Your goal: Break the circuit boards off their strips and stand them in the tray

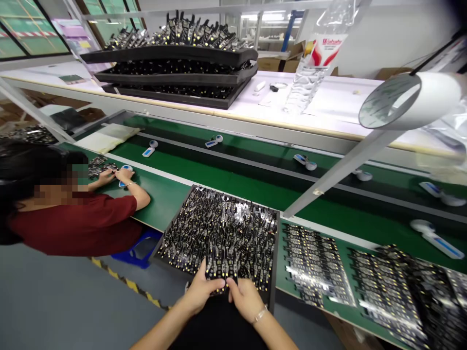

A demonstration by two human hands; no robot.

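A black tray (276, 262) full of small black and silver parts sits at the bench's front edge, right before me. Over its near side, my left hand (204, 287) and my right hand (245, 297) hold a row of these small parts (222, 265) between them. Both thumbs lie on the row's near edge, almost touching each other. The other fingers are mostly hidden beneath or behind the parts. To the right of the tray, similar parts lie in flat rows (315, 262) on the green bench.
At left a person in a red shirt (80, 218) handles parts and a white-blue device. Such devices (438, 238) dot the green belt (241, 180). Stacked black trays (175, 75) and a bottle (310, 73) stand on the shelf. A slanted metal post (339, 170) rises beyond the bench.
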